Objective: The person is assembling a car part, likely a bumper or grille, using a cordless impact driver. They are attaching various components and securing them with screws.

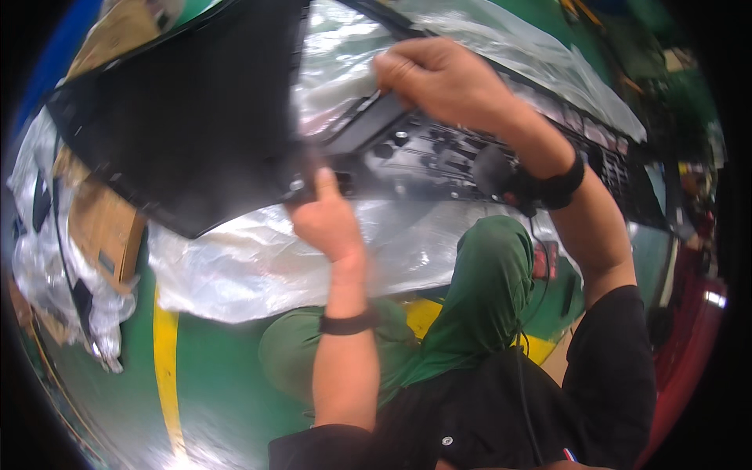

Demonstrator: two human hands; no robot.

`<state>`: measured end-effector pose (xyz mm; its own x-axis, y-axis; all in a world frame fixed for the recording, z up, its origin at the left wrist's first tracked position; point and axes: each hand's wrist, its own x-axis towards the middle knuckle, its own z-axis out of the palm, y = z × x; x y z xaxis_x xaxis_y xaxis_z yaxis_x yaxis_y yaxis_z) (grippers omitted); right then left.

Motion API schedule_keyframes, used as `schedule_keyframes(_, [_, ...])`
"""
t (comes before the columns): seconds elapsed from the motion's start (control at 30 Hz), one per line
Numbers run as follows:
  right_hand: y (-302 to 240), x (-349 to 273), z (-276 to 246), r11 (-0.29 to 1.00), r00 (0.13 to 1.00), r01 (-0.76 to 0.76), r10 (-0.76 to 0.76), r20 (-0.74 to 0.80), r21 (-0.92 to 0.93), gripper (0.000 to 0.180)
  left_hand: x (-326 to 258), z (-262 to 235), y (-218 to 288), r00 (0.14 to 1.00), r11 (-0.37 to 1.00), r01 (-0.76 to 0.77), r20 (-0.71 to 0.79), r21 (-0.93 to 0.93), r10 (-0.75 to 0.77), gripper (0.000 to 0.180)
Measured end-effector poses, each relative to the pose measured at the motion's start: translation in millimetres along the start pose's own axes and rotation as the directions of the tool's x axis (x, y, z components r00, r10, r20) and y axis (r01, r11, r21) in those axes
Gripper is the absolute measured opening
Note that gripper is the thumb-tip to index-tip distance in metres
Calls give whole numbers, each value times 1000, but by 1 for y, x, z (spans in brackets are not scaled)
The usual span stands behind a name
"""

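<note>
Above a green floor (227,392) marked with a yellow line (166,368), seen from the head camera, a person held up a large black panel (180,125) with both hands raised in front of the chest. The left hand (327,219) was closed on the panel's lower edge near the middle of the picture, thumb pointing up against the dark face, a black band (346,323) around the wrist. The right hand (439,78) was higher and to the right, well apart from the left, its fingers curled down over a narrow black strip (368,125) that ran slantwise along the panel's back. A black wrist strap (548,184) circled the right forearm.

To the right of the strip the panel's back showed grey ribbed moulding (439,157) with holes and clips, stretching away toward the upper right. Clear crinkled plastic wrap (258,262) hung below the panel and spread behind it, with more of the wrap bunched at the far left beside brown cardboard (102,223). A second sheet of plastic (533,59) lay along the panel's upper edge.

Lower in the picture, a green cloth (486,290) hung in front of the person's black shirt (486,415), and a thin black cord (523,384) ran down across it. A red shape (689,345) showed at the right rim, too blurred to tell what it was.
</note>
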<state>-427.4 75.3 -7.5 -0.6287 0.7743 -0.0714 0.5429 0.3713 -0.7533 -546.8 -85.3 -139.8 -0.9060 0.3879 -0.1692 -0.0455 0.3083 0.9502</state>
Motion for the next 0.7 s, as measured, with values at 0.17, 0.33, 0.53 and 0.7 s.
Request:
schedule_keyframes(0.17, [104, -102, -101, 975, 967, -199, 212, -142, 99, 36, 6, -2, 1, 996, 991, 61, 71, -121, -53, 31])
schedule_keyframes(0.33, [221, -271, -100, 928, 930, -335, 353, 99, -162, 21, 15, 6, 8, 990, 975, 140, 50, -172, -133, 36])
schedule_keyframes(0.53, [317, -419, 14, 896, 869, -196, 347, 352, -399, 66, 26, -1, 13, 993, 980, 115, 39, -163, -110, 32])
schedule_keyframes(0.7, [342, -422, 82, 771, 847, -243, 465, 259, -588, 61, 24, 6, 24, 994, 975, 112, 27, -193, -108, 28])
